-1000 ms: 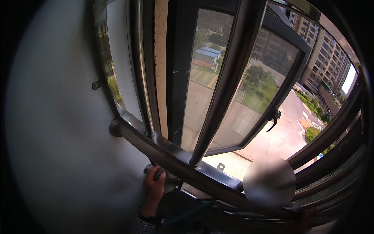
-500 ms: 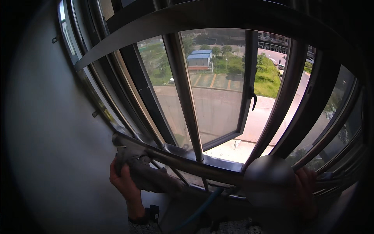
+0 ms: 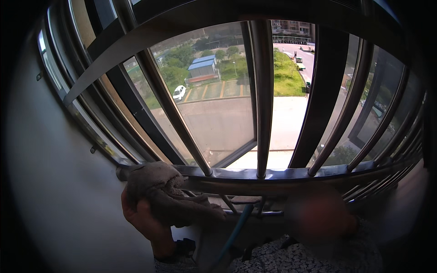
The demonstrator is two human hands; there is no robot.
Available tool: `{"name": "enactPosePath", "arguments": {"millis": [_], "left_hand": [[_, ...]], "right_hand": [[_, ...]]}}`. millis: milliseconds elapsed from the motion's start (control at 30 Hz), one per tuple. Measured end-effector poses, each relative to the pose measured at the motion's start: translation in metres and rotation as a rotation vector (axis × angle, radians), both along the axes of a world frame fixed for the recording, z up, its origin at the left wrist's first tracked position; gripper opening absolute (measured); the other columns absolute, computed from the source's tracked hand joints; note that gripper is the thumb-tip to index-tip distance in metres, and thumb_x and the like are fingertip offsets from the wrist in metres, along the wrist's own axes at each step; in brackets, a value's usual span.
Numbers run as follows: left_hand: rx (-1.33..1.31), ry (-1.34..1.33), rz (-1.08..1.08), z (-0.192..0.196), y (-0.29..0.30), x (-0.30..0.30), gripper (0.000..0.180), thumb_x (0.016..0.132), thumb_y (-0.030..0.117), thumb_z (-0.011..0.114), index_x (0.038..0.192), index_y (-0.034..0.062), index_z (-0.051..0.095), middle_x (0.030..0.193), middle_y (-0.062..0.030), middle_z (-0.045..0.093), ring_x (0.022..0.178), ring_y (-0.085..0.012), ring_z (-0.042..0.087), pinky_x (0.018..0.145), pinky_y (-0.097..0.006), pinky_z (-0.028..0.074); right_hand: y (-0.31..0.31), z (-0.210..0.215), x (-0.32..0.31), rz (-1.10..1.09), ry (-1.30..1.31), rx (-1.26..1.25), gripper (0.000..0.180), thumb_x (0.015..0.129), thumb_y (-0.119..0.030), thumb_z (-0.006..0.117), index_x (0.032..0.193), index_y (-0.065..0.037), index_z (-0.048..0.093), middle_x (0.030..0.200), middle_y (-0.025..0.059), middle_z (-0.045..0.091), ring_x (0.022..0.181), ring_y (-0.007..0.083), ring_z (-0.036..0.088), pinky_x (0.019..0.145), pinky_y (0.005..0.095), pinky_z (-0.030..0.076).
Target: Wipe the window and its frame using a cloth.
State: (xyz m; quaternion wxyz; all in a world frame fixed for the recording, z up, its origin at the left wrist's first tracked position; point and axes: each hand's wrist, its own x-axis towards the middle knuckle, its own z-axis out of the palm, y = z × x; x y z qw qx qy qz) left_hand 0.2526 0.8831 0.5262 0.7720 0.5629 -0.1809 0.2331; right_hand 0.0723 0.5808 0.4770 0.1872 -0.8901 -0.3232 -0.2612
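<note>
The single head view sits close behind the metal window bars (image 3: 261, 100), facing outward and down through them to streets and lawns far below. Fisheye bending curves the bars toward the rim. The wall (image 3: 54, 191) fills the frame's left; a patterned sleeve (image 3: 300, 259) enters at the lower edge.

my view has swung right and levelled, so the curved steel window bars (image 3: 261, 100) now stand nearly upright before me. my left hand (image 3: 141, 218) has gone from pressing flat by the lower steel rail (image 3: 273, 175) to gripping a bunched grey-brown cloth (image 3: 159, 191) against that rail's left end.
</note>
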Motion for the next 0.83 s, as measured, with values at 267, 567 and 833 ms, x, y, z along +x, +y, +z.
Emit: {"name": "enactPosePath", "arguments": {"millis": [267, 567, 833], "left_hand": [[0.207, -0.165, -0.463, -0.021, -0.025, -0.032, 0.027, 0.085, 0.002, 0.055, 0.112, -0.0030, 0.052, 0.113, -0.0181, 0.057, 0.101, -0.0262, 0.059, 0.086, -0.037, 0.051], [0.105, 0.042, -0.803, 0.004, -0.030, -0.016, 0.045, 0.083, 0.008, 0.059, 0.125, 0.0010, 0.045, 0.121, -0.0156, 0.050, 0.106, -0.0211, 0.052, 0.085, -0.032, 0.044], [0.766, -0.496, 0.057, -0.021, 0.042, 0.092, 0.046, 0.084, 0.020, 0.062, 0.126, 0.0073, 0.048, 0.121, -0.0115, 0.051, 0.106, -0.0250, 0.050, 0.082, -0.037, 0.044]], "right_hand": [[0.134, -0.052, 0.085, 0.217, -0.112, 0.721, 0.092, 0.065, -0.028, 0.083, 0.134, -0.011, 0.025, 0.137, 0.0253, 0.023, 0.127, 0.0488, 0.027, 0.101, 0.0533, 0.032], [0.161, -0.010, 0.102, 0.285, 0.187, 1.391, 0.074, 0.076, 0.005, 0.067, 0.139, -0.005, 0.028, 0.131, 0.0146, 0.045, 0.122, 0.0228, 0.045, 0.106, 0.0383, 0.034], [0.140, 0.017, 0.125, -0.026, 0.101, 1.410, 0.056, 0.077, 0.007, 0.062, 0.129, 0.000, 0.042, 0.119, 0.0101, 0.055, 0.112, 0.0194, 0.053, 0.096, 0.0322, 0.044]]}}
